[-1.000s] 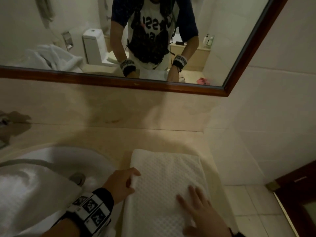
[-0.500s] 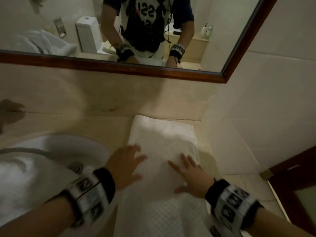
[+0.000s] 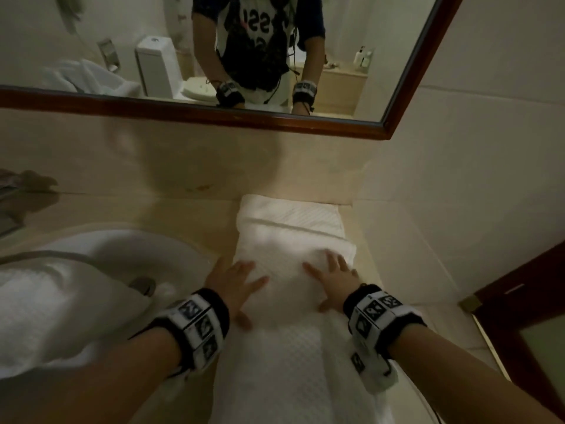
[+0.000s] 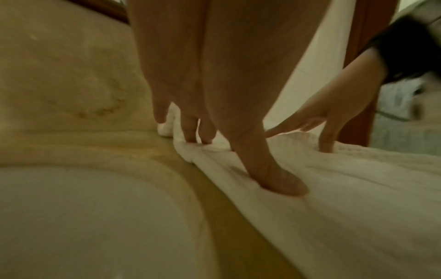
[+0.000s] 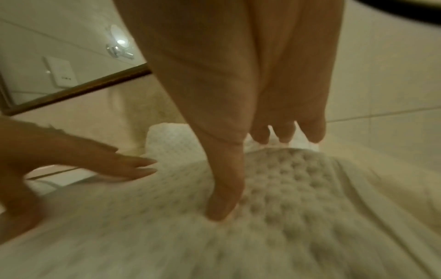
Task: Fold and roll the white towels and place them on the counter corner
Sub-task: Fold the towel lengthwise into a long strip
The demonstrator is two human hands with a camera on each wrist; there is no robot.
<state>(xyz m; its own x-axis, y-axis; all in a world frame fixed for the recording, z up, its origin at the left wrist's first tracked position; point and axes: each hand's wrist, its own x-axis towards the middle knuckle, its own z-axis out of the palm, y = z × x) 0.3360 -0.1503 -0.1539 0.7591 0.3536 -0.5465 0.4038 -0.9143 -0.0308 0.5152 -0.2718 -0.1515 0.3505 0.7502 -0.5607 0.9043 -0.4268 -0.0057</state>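
We've got our left hand (image 3: 237, 281) and right hand (image 3: 333, 278) flat on the white waffle towel (image 3: 284, 347), fingers spread and straight, gripping nothing, probably pressing the folded strip smooth so it rolls tight. It runs from under our palms out to the counter (image 3: 171, 209) corner ahead, where it touches the wall. Left of our left hand, the sink basin (image 3: 146, 255) holds another white towel (image 3: 52, 316), bunched up.
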